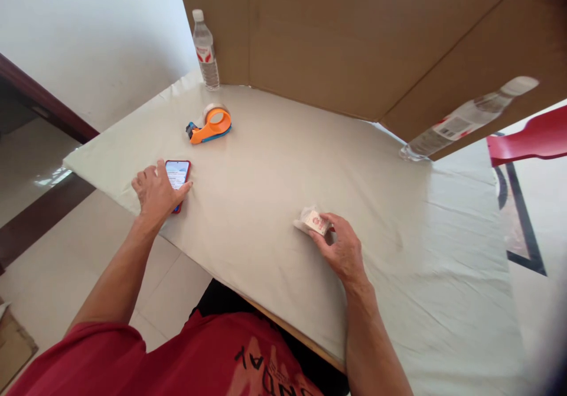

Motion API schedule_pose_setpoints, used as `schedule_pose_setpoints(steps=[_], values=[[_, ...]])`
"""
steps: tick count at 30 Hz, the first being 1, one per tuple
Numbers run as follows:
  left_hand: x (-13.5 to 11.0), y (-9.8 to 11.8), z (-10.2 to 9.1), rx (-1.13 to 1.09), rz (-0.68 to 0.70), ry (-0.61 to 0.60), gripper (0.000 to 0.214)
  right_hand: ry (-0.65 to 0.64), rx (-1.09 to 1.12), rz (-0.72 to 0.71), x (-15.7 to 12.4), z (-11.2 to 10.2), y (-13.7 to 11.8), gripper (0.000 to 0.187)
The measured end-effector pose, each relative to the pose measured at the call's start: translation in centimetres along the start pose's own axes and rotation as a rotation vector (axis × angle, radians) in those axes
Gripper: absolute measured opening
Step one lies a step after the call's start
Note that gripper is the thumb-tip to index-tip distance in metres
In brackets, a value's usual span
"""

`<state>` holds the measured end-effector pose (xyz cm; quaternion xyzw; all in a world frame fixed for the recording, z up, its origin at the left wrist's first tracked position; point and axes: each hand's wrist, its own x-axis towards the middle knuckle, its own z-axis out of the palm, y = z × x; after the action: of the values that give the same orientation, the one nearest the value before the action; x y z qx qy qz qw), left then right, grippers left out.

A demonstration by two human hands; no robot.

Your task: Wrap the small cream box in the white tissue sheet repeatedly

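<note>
On the right half of the table, my right hand (343, 245) grips a small white box with red print (316, 222) between thumb and fingers. Crumpled whitish wrapping (303, 225) sticks out at the box's left side. Over to the left, my left hand (158, 192) lies across a phone (178, 173) in a red case, its fingers spread and its thumb along the right edge. The phone's screen is lit and shows text, too small to read. Its lower left part is hidden under the hand.
An orange and blue tape dispenser (215, 126) lies beyond the phone. Water bottles stand before a tall cardboard screen, one at the left (206, 54) and one at the right (465, 121). A pale cloth (274, 166) covers the table; a red chair (529, 139) is at far right.
</note>
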<state>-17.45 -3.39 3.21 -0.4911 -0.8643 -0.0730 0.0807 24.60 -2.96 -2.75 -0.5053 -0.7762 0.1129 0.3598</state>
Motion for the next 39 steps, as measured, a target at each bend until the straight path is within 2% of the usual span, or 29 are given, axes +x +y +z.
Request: schedule_pose_setpoints(steps=[2,3,6,8,11,14,17,20,27,31,36,39], values=[[-1.1,1.5,-0.1,-0.123,0.1,0.061,0.079,0.001,-0.001,0.001,0.0,0.0,0.0,0.036],[-1.8,2.6,0.0,-0.212,0.187,0.036,0.076,0.0,-0.002,0.001,0.0,0.0,0.1,0.036],[-4.0,7.1,0.4,-0.521,0.526,-0.157,0.068,-0.004,-0.002,0.003,0.0,0.1,0.2,0.036],[-5.2,10.5,0.7,-0.695,0.677,-0.296,0.067,-0.006,0.004,0.002,0.0,0.2,0.2,0.035],[-5.9,15.1,1.1,-0.866,0.769,-0.523,0.081,0.0,0.021,0.006,0.0,0.2,0.1,0.035],[-6.0,17.9,1.8,-0.988,0.789,-0.699,0.096,-0.005,0.03,0.029,0.0,0.1,-0.1,0.035],[-6.3,18.9,2.9,-1.063,0.868,-0.787,0.098,-0.022,0.047,0.045,-0.1,0.1,-0.3,0.036],[-6.7,18.9,3.7,-1.095,0.902,-0.84,0.093,-0.021,0.054,0.062,-0.3,0.1,-0.4,0.036],[-7.4,19.2,4.0,-1.054,0.964,-0.725,0.067,-0.027,0.069,0.126,-0.7,0.3,-0.7,0.048],[-7.6,19.4,4.2,-1.05,0.969,-0.684,0.06,-0.069,0.085,0.122,-0.6,0.1,-0.6,0.042],[-8.1,19.4,4.7,-1.085,0.96,-0.63,0.064,-0.104,0.13,0.131,-0.3,-0.2,-0.4,0.039],[-8.3,19.5,5.1,-1.122,0.979,-0.609,0.074,-0.103,0.159,0.139,-0.4,0.0,-0.3,0.039]])
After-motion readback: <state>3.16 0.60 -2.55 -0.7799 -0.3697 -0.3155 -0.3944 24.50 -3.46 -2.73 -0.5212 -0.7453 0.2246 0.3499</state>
